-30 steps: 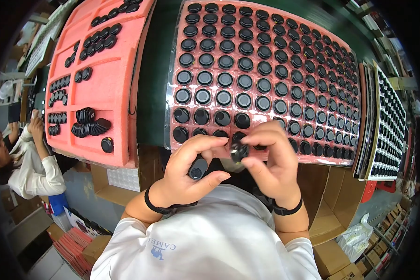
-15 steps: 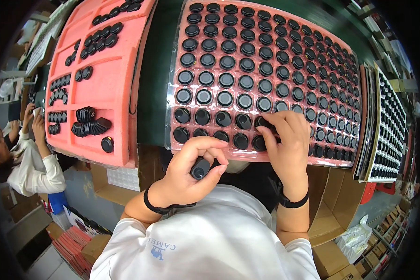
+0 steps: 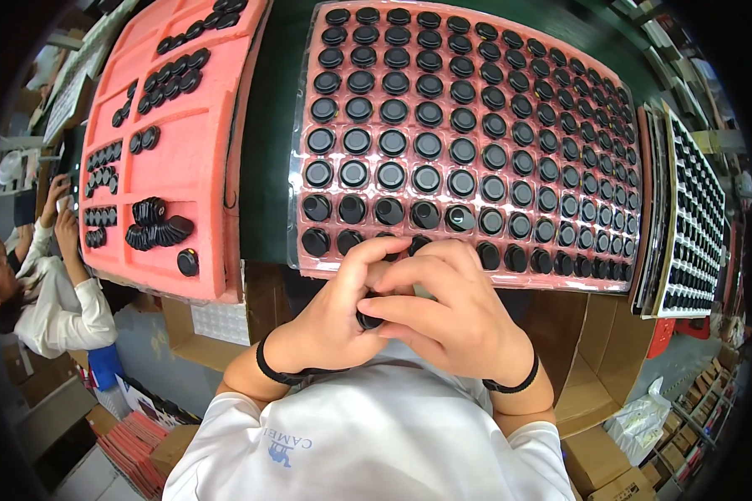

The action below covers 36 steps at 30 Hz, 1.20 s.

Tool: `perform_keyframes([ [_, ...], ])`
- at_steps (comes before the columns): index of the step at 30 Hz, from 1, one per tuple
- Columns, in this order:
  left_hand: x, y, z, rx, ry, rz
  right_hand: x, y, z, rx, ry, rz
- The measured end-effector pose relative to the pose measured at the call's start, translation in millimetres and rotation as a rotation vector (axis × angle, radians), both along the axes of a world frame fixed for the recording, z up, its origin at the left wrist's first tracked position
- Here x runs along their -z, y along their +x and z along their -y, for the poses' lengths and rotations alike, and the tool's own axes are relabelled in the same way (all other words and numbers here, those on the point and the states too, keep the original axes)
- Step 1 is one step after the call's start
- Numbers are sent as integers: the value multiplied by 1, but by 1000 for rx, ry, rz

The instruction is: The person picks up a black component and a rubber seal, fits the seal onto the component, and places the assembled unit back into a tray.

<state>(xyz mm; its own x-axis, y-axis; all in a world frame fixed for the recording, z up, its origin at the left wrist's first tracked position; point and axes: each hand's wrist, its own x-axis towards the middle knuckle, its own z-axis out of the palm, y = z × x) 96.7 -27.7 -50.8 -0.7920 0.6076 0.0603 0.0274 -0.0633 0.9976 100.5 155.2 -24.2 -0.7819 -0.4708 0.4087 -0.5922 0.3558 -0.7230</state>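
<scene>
My left hand (image 3: 330, 321) is curled around a black cylindrical part (image 3: 369, 321), which shows only a little between the fingers. My right hand (image 3: 451, 313) meets it from the right, its bent fingers closed about the same part at my left fingertips. Both hands are just in front of a clear plastic blister tray (image 3: 296, 209), its cells filled with rows of round black parts (image 3: 426, 178). In the second row from the front, several cells near the left hold parts with glossy tops (image 3: 459, 219). My fingers hide some front-row cells.
Left of the tray is a pink foam tray (image 3: 167, 280) with black parts in its compartments. Stacked sheets and a white tray (image 3: 685, 250) with black parts stand at the right. Open cardboard boxes (image 3: 597, 359) are below the table edge. Another person (image 3: 58, 292) works far left.
My right hand has moved from the second-row cell to my left hand. A glossy-topped part now shows in that cell. The view has shifted slightly.
</scene>
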Motion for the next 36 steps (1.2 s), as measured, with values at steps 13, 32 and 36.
perform_keyframes([
  [13, -2, -2, -1, 98, -63, -1, 6, 0, -53, 392, 162, -31],
  [32, -5, -13, -14, -140, -187, -619, 10, 19, -30, 158, -363, 475],
  [36, -8, -9, -14, -165, -167, -644, 11, 25, -21, 151, -568, 714],
])
